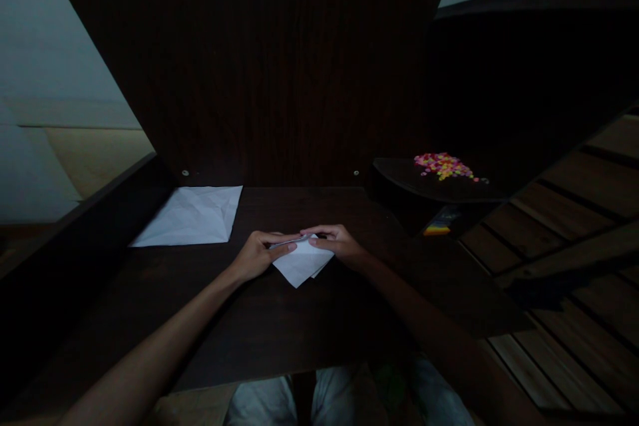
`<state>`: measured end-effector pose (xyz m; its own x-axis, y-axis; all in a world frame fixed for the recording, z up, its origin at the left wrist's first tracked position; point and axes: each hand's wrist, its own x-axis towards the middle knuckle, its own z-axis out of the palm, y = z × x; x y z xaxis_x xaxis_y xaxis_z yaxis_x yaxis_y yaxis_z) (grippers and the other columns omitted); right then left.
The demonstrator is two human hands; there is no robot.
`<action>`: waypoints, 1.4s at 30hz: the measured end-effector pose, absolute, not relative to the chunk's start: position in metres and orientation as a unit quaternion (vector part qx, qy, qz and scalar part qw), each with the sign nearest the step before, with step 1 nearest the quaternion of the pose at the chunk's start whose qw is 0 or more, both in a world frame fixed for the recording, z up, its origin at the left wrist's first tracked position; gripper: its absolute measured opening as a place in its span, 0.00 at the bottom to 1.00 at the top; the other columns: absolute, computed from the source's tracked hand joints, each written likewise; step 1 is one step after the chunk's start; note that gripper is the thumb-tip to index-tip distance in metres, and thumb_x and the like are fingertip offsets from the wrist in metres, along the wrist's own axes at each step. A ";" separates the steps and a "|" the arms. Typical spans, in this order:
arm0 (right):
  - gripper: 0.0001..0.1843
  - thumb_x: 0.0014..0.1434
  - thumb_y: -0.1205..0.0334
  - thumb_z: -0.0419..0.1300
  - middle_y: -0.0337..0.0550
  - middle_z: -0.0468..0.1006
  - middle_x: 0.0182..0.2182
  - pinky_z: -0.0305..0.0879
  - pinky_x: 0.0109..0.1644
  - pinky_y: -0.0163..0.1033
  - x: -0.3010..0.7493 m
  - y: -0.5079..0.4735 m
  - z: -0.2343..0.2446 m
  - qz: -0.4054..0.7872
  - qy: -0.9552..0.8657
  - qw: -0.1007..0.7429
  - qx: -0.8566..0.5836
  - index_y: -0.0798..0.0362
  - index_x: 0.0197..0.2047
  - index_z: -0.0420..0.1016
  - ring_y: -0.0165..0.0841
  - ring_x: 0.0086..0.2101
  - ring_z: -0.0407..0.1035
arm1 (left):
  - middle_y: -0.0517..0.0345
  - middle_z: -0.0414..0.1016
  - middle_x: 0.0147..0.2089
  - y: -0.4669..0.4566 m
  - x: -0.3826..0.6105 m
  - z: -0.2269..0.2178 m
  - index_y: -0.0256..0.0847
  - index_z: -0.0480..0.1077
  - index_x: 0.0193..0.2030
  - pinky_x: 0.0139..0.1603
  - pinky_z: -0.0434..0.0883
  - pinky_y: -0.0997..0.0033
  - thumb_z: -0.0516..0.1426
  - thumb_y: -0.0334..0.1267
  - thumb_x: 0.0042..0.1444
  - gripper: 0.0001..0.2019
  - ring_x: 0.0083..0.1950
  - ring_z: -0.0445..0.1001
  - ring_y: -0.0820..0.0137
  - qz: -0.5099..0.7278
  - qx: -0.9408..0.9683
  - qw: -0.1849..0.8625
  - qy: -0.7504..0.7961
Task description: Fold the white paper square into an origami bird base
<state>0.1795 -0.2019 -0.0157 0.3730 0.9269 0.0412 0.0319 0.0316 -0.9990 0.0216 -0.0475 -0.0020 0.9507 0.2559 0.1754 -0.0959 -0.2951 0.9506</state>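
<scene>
A folded sheet of white paper [298,267] is held between my two hands over the middle of the dark desk, one corner pointing toward me. My left hand [258,253] grips its left edge, thumb on top and fingers along the far edge. At the right edge, my right hand [343,246] pinches the paper the same way, its thumb on the upper face. Both sets of fingertips nearly meet at the far fold. A second layer shows at the lower right of the paper.
A stack of white paper [200,216] lies at the desk's back left. Several small colourful pieces [443,165] are heaped on a raised dark shelf [399,176] at the right, with a rainbow-striped item [438,229] beneath it. Dark panels bound the desk [239,333] at left and back.
</scene>
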 end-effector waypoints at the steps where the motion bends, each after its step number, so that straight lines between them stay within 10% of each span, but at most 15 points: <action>1: 0.19 0.49 0.55 0.66 0.46 0.80 0.42 0.65 0.40 0.37 0.179 -0.201 -0.016 0.373 -0.409 0.594 -0.583 0.53 0.44 0.79 0.35 0.38 0.73 | 0.48 0.79 0.48 -0.047 0.022 -0.002 0.39 0.77 0.48 0.43 0.73 0.67 0.62 0.44 0.53 0.17 0.45 0.77 0.60 0.150 0.791 0.591 0.051; 14: 0.07 0.48 0.59 0.63 0.44 0.81 0.37 0.65 0.46 0.43 0.181 -0.200 -0.016 0.305 -0.426 0.633 -0.570 0.51 0.28 0.82 0.39 0.40 0.73 | 0.50 0.81 0.41 -0.049 0.021 0.003 0.38 0.77 0.46 0.40 0.73 0.65 0.63 0.46 0.49 0.20 0.39 0.78 0.62 0.096 0.763 0.631 0.108; 27: 0.14 0.41 0.58 0.70 0.44 0.81 0.32 0.65 0.38 0.39 0.179 -0.201 -0.013 0.339 -0.343 0.642 -0.596 0.54 0.33 0.81 0.35 0.32 0.73 | 0.50 0.81 0.39 -0.045 0.020 0.000 0.37 0.79 0.41 0.38 0.70 0.69 0.64 0.40 0.45 0.16 0.37 0.76 0.64 0.088 0.730 0.669 0.114; 35: 0.12 0.42 0.59 0.67 0.44 0.81 0.33 0.65 0.41 0.41 0.180 -0.198 -0.011 0.319 -0.282 0.713 -0.557 0.53 0.33 0.81 0.36 0.35 0.72 | 0.68 0.65 0.18 -0.042 0.013 0.003 0.32 0.70 0.56 0.19 0.49 0.81 0.65 0.35 0.41 0.31 0.18 0.54 0.82 0.061 0.718 0.690 0.063; 42: 0.22 0.40 0.65 0.60 0.47 0.79 0.39 0.66 0.47 0.48 0.181 -0.205 -0.008 0.397 -0.325 0.753 -0.411 0.52 0.42 0.79 0.42 0.41 0.72 | 0.48 0.80 0.39 -0.047 0.015 0.005 0.32 0.74 0.52 0.39 0.71 0.70 0.68 0.41 0.42 0.28 0.38 0.76 0.65 0.145 0.686 0.703 0.116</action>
<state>0.1813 -0.2045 -0.0080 0.4724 0.8661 0.1632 -0.3313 0.3462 -0.8777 0.0153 -0.0468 0.0047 0.9313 0.3624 0.0363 -0.0451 0.0158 0.9989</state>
